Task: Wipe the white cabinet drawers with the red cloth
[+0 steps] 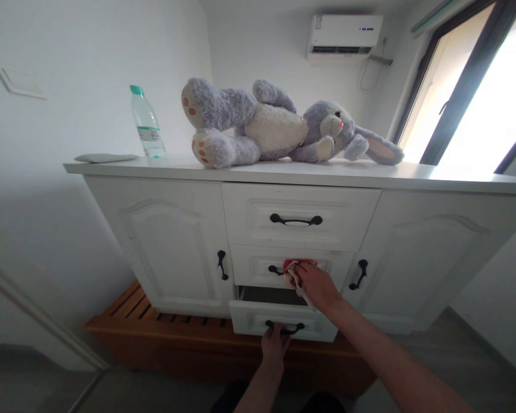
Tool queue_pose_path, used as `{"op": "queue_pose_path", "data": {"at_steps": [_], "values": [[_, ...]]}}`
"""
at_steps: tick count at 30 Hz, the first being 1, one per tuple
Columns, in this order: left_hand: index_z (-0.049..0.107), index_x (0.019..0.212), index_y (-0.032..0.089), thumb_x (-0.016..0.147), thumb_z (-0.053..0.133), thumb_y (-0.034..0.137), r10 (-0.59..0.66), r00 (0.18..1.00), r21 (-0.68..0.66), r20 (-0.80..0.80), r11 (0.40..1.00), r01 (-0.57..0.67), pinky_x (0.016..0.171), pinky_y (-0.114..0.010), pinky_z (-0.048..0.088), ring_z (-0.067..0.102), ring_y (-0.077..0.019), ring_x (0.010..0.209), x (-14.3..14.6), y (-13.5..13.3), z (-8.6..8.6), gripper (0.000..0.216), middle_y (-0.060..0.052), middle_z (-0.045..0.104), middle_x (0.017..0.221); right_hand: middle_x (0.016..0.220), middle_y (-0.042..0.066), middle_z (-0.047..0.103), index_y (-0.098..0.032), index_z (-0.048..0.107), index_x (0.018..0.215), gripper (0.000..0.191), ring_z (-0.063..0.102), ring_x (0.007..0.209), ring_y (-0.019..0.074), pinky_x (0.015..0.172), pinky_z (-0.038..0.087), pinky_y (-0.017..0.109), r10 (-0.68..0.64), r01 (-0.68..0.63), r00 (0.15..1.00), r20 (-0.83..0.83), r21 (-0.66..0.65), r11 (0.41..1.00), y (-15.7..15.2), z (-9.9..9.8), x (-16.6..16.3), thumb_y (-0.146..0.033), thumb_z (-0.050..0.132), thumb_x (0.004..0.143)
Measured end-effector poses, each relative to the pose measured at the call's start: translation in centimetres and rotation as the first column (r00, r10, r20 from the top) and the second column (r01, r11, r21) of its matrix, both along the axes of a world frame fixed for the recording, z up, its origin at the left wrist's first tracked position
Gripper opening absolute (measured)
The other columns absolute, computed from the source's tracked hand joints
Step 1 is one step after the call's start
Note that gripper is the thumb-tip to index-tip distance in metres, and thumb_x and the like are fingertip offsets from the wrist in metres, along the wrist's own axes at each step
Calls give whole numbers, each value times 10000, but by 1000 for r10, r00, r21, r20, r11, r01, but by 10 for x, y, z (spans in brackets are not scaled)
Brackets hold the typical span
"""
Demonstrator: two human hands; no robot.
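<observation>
- Bottom drawer [258,319] sits low in the centre of the frame, pulled partway out of the white cabinet [167,246], with a dark gap showing above its front panel.
- Left hand [273,346] comes up from the bottom centre, fingers curled onto the black handle [285,328] of that drawer.
- Right hand [316,285] reaches in from the lower right, its arm crossing the frame on a diagonal, and it is closed around a red and white cloth [293,272].
- That cloth presses against the front of the middle drawer [258,267], just above the open gap, and covers part of that drawer's handle.
- Top drawer [298,215] above it is shut, its black handle in plain sight.
- Cabinet doors flank the drawers left and right, both closed, each with an upright black handle.
- Up on the cabinet top, a grey and white stuffed rabbit [279,126] lies on its back, feet to the left, ears to the right.
- Left of the rabbit stands a water bottle [147,123] with a green cap, upright, and further left lies a flat grey pad [105,157].
- Air conditioner [344,37] hangs on the wall in the upper right, beside a bright window [477,97].
- Under the cabinet runs a wooden slatted platform [133,304].
</observation>
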State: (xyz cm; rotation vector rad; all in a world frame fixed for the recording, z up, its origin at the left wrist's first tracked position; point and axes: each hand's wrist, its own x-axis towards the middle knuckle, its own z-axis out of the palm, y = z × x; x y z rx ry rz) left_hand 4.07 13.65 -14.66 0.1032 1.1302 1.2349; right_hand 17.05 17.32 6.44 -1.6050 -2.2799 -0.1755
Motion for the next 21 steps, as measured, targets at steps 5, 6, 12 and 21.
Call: {"op": "queue_pose_path", "data": {"at_steps": [5,6,12,21], "values": [[633,687,178,833,702,205,-6,999,-32,34,999,7,651,-273,607,705,-154,615,-15,-61,-3,164,-41,733,655,1066,84,699,-175,671,1010,211,616,1017,205,931,446,334,-9,10,1000,12,-32,999,-1,5,-2,-140,472,952],[642,693,178,830,706,204,-8,999,-36,41,999,9,651,-274,611,706,-153,615,-17,-70,-3,154,-43,739,659,1062,83,697,-176,671,1002,205,616,1013,208,925,447,337,-9,10,1000,19,-33,999,-2,5,-2,-136,478,945],[634,669,192,803,741,186,7,996,-68,90,998,-1,598,-252,605,664,-126,522,-24,-97,-12,171,-44,731,614,1071,84,691,-171,671,1029,209,611,1025,219,925,445,343,-9,10,999,36,-21,1000,-4,3,-1,-147,482,943],[575,586,262,642,844,249,94,995,-152,-36,983,-99,487,-313,606,689,-221,478,-20,-139,-50,275,-33,720,546,1134,130,666,-144,649,1118,295,614,1046,242,896,488,365,-44,45,999,14,-57,997,-13,13,-4,-95,461,897]]}}
